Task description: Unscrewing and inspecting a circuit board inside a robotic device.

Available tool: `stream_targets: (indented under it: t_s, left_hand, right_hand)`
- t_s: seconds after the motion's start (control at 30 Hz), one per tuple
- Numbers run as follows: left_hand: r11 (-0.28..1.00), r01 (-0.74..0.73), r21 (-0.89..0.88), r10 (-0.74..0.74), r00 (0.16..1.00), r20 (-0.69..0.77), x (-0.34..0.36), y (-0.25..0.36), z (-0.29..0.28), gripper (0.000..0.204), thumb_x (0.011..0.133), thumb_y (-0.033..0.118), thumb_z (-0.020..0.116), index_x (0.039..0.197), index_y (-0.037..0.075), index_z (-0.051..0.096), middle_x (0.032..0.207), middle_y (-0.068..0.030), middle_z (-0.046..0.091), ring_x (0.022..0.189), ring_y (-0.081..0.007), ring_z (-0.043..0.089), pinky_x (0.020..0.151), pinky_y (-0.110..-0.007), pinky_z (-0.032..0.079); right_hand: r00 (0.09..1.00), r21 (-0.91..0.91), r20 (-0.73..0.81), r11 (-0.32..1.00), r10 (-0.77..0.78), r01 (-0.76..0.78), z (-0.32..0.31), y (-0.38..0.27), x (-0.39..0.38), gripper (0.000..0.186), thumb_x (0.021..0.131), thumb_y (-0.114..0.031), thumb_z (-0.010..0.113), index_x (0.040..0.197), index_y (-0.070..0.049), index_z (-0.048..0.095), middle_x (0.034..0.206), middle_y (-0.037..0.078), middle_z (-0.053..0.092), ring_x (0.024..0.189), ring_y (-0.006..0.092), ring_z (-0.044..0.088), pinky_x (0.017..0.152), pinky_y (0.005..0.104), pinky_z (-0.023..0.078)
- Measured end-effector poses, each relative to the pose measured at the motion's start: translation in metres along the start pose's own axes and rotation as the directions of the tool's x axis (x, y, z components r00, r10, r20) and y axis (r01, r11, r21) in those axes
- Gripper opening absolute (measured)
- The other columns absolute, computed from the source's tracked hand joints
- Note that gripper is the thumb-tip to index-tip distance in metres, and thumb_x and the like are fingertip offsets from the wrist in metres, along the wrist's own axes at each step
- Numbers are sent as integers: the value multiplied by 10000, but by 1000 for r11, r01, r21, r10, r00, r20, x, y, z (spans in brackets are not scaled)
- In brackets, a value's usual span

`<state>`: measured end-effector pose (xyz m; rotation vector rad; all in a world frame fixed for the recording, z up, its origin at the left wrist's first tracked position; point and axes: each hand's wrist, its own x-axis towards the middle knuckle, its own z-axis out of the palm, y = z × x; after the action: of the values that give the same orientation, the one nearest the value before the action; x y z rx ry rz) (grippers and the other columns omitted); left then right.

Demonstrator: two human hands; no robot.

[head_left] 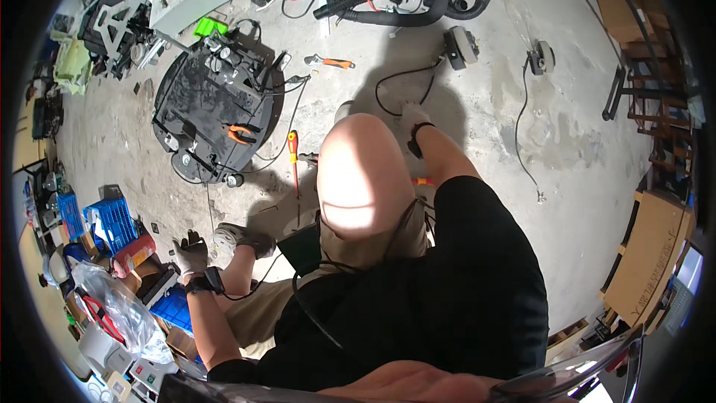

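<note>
My right hand (415, 116), in a pale glove, reaches forward to the floor beyond my knee. Its fingers appear closed on a black cable (378, 93), which loops back to a small wheel (464, 48) with a dark bracket; the fingertips are small and partly hidden. Off to my left, my left hand (191, 254) is gloved too, held beside my shoe with fingers apart and nothing in them. A round black machine base (179, 97) with wires and brackets lies ahead to the left, orange-handled pliers (240, 133) resting on it.
A second wheel (545, 57) with a trailing cable lies farther right. Near the base are an adjustable wrench (329, 63) and a red-yellow screwdriver (293, 151). Black hoses and wires (403, 15) pile up at the far side. Blue crates (112, 222) stand left, a cardboard box (647, 257) right.
</note>
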<state>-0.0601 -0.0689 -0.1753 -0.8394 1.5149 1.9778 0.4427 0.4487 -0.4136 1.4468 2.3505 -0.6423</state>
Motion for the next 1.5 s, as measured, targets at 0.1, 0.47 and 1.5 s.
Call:
stream_targets:
  t_s: [0.1, 0.47, 1.5]
  left_hand:
    - [1000, 14, 19, -13, 998, -57, -3, -2, -8, 378, 935, 490, 513, 1028, 124, 502, 1183, -110, 627, 1069, -276, 576, 904, -460, 414]
    - [996, 87, 13, -88, 985, 150, -2, -12, 51, 374, 956, 455, 495, 1008, 86, 535, 1179, -123, 622, 1093, -286, 547, 952, -443, 372]
    - [992, 10, -122, 71, 765, 640, -43, -20, 169, 415, 993, 452, 403, 1188, 132, 580, 1156, -36, 624, 1052, -226, 566, 953, -400, 426]
  right_hand:
    - [971, -89, 204, 990, 127, -111, -21, -48, 6, 488, 827, -331, 687, 1220, -57, 596, 1322, 123, 537, 1193, 309, 540, 969, 416, 455]
    - [955, 671, -228, 742, 189, 13, -45, 6, -29, 344, 908, -365, 550, 935, -52, 689, 811, 118, 689, 803, 272, 662, 703, 362, 491]
    - [619, 507, 541, -808, 569, 300, -228, 125, -412, 428, 928, -379, 520, 633, -143, 317, 484, -25, 310, 386, 122, 314, 374, 259, 252]
